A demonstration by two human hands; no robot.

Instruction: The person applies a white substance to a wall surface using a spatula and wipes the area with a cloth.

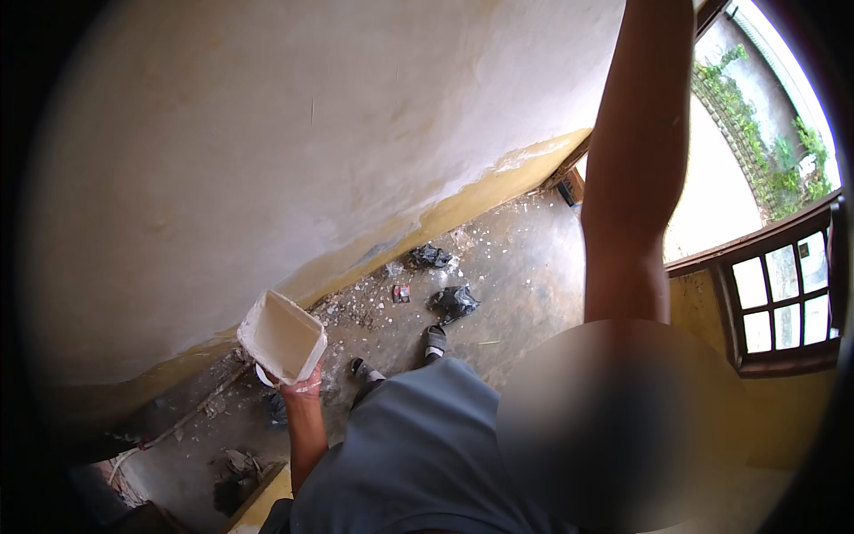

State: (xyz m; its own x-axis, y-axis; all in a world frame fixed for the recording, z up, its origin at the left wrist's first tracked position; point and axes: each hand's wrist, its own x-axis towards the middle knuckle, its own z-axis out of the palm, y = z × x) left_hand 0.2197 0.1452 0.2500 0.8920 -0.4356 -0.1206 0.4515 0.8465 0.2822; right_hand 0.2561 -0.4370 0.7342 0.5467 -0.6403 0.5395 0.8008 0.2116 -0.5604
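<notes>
My left hand [301, 389], smeared with white, is closed on a squarish white tub [283, 331], holding it from below at waist height near the wall [205, 178]. The tub is open-topped, tilted a little, with a cream coating inside. My right arm rises along the right of the view, and its hand is beyond the top edge, out of sight. The wall is off-white above, with an uneven yellow band low down.
The concrete floor [525, 267] holds white flakes, black plastic bags [454, 303] [431, 256], a small red packet [400, 293] and a long pole [187, 418] at lower left. On the right are a bright opening onto greenery and a barred window [783, 285]. A blurred patch covers the lower right.
</notes>
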